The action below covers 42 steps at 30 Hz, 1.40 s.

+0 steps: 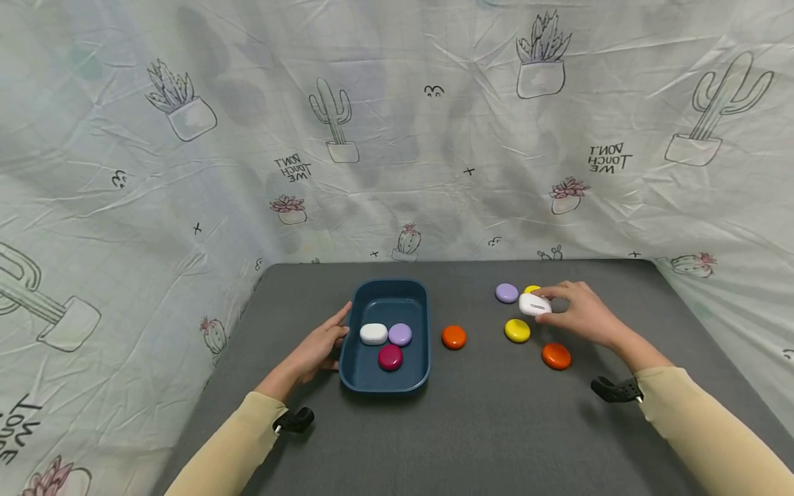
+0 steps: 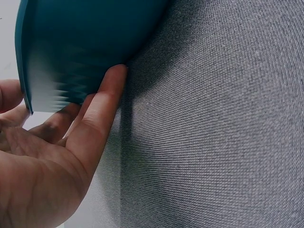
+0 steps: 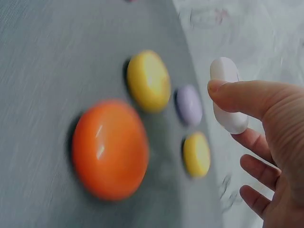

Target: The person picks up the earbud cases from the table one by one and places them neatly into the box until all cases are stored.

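Note:
My right hand (image 1: 579, 313) pinches a white earbud case (image 1: 535, 304) between thumb and fingers, held above the table. In the right wrist view the case (image 3: 229, 116) shows pale and oblong, the thumb across its face. Below and around it lie two yellow discs (image 1: 517, 331), a lilac disc (image 1: 506, 293) and an orange disc (image 1: 556, 356), all glossy and rounded. My left hand (image 1: 316, 350) rests against the left outer wall of a dark blue tray (image 1: 384, 383), its fingers extended along it. Inside the tray are another white case (image 1: 373, 334), a lilac disc (image 1: 400, 335) and a crimson disc (image 1: 390, 357).
Another orange disc (image 1: 454, 337) lies just right of the tray. The grey table (image 1: 471, 434) ends at the back against a white curtain (image 1: 397, 138) printed with potted cacti. Black bands (image 1: 614, 390) sit on both wrists.

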Motion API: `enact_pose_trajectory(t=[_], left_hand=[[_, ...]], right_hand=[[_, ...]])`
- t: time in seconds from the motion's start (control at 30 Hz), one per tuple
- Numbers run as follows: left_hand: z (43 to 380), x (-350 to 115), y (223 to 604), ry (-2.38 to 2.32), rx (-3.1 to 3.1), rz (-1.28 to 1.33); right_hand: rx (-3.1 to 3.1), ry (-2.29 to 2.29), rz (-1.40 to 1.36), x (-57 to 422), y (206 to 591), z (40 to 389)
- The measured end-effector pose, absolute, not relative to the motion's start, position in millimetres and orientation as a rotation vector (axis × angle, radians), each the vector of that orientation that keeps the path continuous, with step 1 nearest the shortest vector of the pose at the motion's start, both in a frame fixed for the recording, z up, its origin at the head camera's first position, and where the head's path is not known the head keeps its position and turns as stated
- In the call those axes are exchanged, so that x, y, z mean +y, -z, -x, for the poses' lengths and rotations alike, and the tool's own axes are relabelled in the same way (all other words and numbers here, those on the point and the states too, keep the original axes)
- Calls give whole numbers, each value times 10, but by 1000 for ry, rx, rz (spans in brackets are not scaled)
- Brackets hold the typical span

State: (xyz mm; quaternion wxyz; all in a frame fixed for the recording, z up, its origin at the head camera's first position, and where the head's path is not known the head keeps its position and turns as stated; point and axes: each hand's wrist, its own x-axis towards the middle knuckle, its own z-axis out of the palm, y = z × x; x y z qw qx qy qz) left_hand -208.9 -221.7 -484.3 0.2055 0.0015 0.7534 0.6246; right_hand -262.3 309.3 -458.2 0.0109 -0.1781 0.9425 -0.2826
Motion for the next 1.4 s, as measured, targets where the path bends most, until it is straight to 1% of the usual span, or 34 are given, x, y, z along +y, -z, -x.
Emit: enact_pose_trajectory(t=[0.37,0.73,0.97,1.13,1.4], left_hand=[[2104,-2209,4821,-1744,2096,18],[2115,-2208,4828,-1747,2095,27],[2113,-2215,4807,-1744,2098,25],[2114,-2221,4799,-1741,2102,33],[2125,-2237,4805,-1749,2088,40]], right_hand=[[2892,998,844,2360,4330,2739],[2864,901,993,1660,4203,2821],[2814,860,1100,1331,4126,2842],[2805,782,1154,1139,4142,2887],[2859,472,1247,888,4236,2932]])
